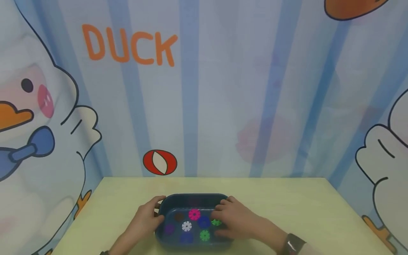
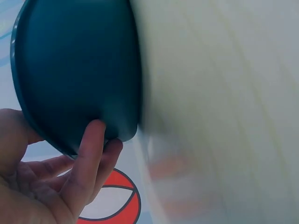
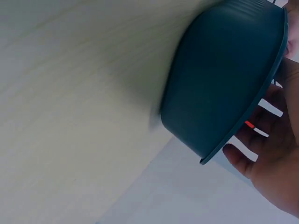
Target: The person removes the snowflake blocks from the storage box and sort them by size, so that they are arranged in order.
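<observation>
Basin, smooth, oblong, notched flat discs

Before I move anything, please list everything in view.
Basin: 1, dark teal, on table
Discs: 8 visible; 1 pink, 1 white, 2 green, 2 blue, 1 purple, 1 brown; in basin
Table: 1, pale yellow, under basin
Backdrop: 1, striped blue, behind table
Printed birds: 2, white, backdrop
DUCK lettering: 1, orange, upper left
Ball print: 1, red and white, lower backdrop
Shape: 1, orange, top right
Wristbands: 2, dark, wrists
Left hand: 1, at basin's left
Right hand: 1, over basin's right
</observation>
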Tool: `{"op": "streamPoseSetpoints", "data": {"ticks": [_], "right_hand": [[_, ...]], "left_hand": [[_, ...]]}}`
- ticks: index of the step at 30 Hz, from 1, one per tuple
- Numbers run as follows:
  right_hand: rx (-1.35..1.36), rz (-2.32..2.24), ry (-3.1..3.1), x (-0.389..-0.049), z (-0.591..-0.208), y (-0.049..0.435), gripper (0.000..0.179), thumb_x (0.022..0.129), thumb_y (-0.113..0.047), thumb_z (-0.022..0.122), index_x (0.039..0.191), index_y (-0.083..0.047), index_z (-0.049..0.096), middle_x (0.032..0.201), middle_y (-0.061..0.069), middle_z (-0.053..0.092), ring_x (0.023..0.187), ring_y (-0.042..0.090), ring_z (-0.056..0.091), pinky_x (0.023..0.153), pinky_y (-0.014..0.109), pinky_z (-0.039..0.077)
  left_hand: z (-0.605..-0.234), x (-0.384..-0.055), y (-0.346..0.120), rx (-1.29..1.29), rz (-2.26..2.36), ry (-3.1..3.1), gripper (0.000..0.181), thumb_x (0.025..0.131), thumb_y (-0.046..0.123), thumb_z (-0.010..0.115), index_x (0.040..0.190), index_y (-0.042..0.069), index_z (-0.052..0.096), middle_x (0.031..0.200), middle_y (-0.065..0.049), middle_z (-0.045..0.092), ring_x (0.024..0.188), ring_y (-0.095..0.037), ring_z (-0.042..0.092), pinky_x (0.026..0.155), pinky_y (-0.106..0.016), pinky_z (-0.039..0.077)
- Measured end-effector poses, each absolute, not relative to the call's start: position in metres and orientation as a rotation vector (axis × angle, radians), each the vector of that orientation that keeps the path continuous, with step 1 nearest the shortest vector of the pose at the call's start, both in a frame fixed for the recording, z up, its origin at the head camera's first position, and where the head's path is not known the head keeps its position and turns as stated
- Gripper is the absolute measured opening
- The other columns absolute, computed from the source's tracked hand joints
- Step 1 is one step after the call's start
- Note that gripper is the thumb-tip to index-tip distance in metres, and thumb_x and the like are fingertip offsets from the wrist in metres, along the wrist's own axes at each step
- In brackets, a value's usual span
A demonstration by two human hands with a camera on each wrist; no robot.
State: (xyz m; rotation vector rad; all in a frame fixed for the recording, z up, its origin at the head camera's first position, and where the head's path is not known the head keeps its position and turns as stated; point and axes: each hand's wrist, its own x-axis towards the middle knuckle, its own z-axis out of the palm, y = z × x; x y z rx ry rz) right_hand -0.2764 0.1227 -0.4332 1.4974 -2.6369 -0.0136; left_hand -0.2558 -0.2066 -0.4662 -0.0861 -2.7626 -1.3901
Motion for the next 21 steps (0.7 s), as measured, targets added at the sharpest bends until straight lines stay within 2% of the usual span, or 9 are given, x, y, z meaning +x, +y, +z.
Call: {"op": "streamPoseSetpoints", "data": {"ticks": [6,10,14,17,21], "right_hand": [[1.497,-0.152,-2.754,-0.279,-0.431,0.11,0.025,0.086,-0.038,0.083,0.107,-0.028,0.076,0.097,-0.017,0.073,0.086,0.004,0.057,0.081,0.028,0.042],[1.469,-0.191,-2.825,-0.281,-0.432,0.106,0.022,0.077,-0.029,0.087,0.097,-0.028,0.078,0.085,-0.019,0.071,0.078,0.003,0.057,0.077,0.028,0.041],[1.449,-0.185,-2.916,-0.283,-0.434,0.101,0.021,0.073,-0.019,0.087,0.088,-0.027,0.076,0.074,-0.019,0.065,0.069,0.001,0.052,0.076,0.029,0.039],[1.42,-0.204,-2.981,-0.283,-0.435,0.097,0.024,0.071,-0.01,0.084,0.079,-0.026,0.068,0.068,-0.017,0.057,0.067,0.003,0.048,0.082,0.033,0.042],[1.393,-0.239,-3.034,-0.283,-0.433,0.091,0.031,0.071,-0.005,0.081,0.071,-0.023,0.057,0.065,-0.014,0.051,0.065,0.005,0.047,0.1,0.05,0.048]], "left_hand": [[-0.465,-0.254,-0.205,-0.08,-1.343,-2.775,0.063,0.084,-0.007,0.07,0.145,0.002,0.058,0.117,-0.02,0.074,0.085,-0.022,0.074,0.065,-0.037,0.062],[-0.464,-0.254,-0.204,-0.078,-1.311,-2.773,0.061,0.084,-0.007,0.07,0.144,0.002,0.059,0.117,-0.021,0.074,0.086,-0.023,0.074,0.067,-0.038,0.062],[-0.463,-0.252,-0.203,-0.073,-1.29,-2.773,0.061,0.083,-0.007,0.07,0.143,0.001,0.059,0.117,-0.022,0.074,0.086,-0.023,0.074,0.068,-0.039,0.063],[-0.462,-0.252,-0.203,-0.07,-1.286,-2.776,0.061,0.083,-0.007,0.07,0.143,0.001,0.059,0.117,-0.021,0.074,0.087,-0.023,0.074,0.069,-0.04,0.063],[-0.463,-0.253,-0.202,-0.069,-1.293,-2.775,0.06,0.084,-0.007,0.07,0.142,0.001,0.06,0.117,-0.021,0.074,0.087,-0.023,0.074,0.07,-0.041,0.063]]}}
